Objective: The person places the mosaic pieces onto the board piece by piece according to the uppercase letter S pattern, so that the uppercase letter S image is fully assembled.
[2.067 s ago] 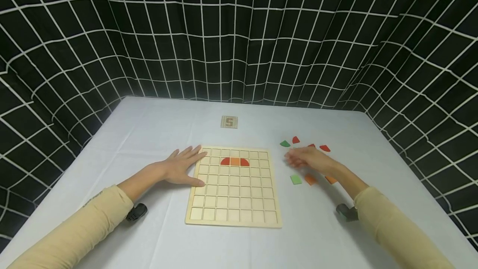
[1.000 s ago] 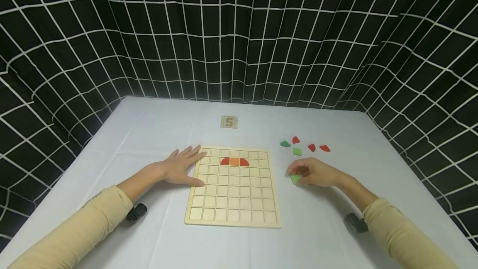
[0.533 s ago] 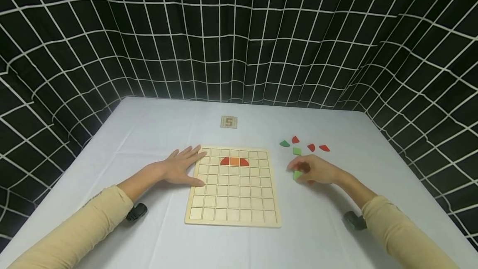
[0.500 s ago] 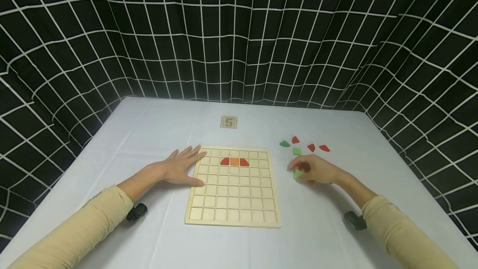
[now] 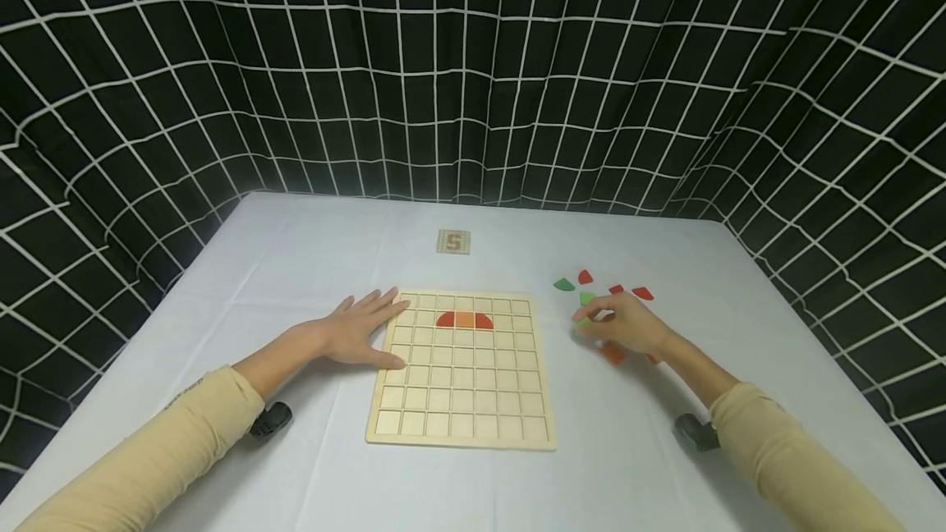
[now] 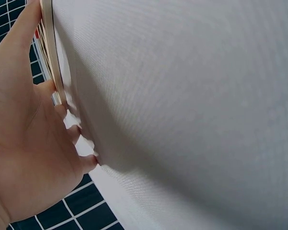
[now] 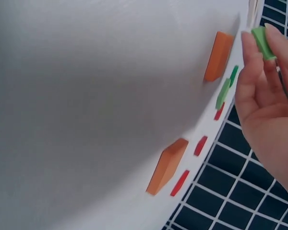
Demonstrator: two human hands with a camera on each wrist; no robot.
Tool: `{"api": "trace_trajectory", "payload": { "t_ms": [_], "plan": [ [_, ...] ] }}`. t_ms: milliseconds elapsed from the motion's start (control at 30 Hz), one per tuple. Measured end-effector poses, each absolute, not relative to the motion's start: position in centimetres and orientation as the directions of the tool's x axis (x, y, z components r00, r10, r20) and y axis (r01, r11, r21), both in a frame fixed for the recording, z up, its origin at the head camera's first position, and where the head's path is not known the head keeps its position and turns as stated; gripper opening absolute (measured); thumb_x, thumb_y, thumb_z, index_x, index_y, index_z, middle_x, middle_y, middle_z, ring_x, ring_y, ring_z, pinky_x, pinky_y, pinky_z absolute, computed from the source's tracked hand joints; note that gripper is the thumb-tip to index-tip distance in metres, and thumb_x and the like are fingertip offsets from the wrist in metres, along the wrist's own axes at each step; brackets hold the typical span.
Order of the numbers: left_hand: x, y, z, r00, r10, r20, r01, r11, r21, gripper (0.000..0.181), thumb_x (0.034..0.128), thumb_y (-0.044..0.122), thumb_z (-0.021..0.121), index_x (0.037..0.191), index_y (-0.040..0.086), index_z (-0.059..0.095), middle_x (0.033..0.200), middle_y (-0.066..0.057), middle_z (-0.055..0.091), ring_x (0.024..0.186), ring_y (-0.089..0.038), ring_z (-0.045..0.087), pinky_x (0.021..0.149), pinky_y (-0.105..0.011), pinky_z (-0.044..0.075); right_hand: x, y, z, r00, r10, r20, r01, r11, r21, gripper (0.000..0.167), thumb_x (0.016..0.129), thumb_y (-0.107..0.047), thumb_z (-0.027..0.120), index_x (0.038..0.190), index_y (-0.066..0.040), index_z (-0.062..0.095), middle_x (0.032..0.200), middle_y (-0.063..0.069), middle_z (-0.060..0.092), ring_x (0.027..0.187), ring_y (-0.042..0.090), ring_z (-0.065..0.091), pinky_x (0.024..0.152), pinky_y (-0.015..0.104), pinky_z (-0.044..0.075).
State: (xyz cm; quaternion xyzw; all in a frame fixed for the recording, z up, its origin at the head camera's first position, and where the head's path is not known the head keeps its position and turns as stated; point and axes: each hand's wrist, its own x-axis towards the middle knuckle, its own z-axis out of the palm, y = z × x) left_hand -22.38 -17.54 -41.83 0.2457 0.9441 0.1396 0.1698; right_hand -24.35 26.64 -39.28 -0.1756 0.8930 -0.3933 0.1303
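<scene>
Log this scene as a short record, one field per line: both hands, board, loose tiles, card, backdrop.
Left hand: spread, thumb and fingers over the left edge of the wooden grid board
Right hand: pinches a light green tile above the table
Board: orange square tile between two red rounded tiles
Loose, right of board: three red wedge tiles, two orange tiles, another light green tile, dark green wedge tile
Card: patterned card, beyond the board
Backdrop: black curtain with white grid lines
</scene>
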Motion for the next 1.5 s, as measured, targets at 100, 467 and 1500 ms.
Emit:
{"api": "trace_trajectory", "payload": {
  "t_ms": [100,467,1500],
  "plan": [
    [-22.3,-17.5,-41.6,-0.814,0.521,-0.259,0.423,0.835,0.351,0.106,0.0757,0.076,0.055,0.155,0.018,0.014,0.159,-0.008,0.000,0.143,-0.033,0.001,0.111,-0.058,-0.002,-24.3,26.2,-39.3,-0.902,-0.421,-0.095,-0.209,0.619,-0.757,0.022,0.084,-0.010,0.073,0.105,-0.004,0.071,0.102,0.011,0.062,0.076,0.021,0.065,0.068,0.031,0.054],
    [-22.1,-17.2,-41.4,-0.808,0.533,-0.251,0.437,0.828,0.353,0.105,0.0775,0.075,0.054,0.154,0.016,0.015,0.159,-0.011,0.002,0.143,-0.036,0.001,0.110,-0.060,-0.002,-24.6,23.9,-39.6,-0.878,-0.466,-0.107,-0.231,0.609,-0.759,0.021,0.082,-0.005,0.072,0.103,-0.005,0.069,0.095,0.006,0.061,0.091,0.024,0.052,0.072,0.031,0.051],
    [-21.9,-17.4,-41.1,-0.809,0.530,-0.254,0.434,0.831,0.348,0.103,0.0787,0.072,0.056,0.154,0.015,0.015,0.159,-0.012,0.002,0.143,-0.036,0.002,0.109,-0.061,-0.001,-24.3,16.3,-38.9,-0.867,-0.465,-0.177,-0.156,0.592,-0.791,0.027,0.082,-0.013,0.076,0.108,-0.009,0.072,0.092,0.003,0.063,0.089,0.021,0.050,0.075,0.030,0.044]
  ]
}}
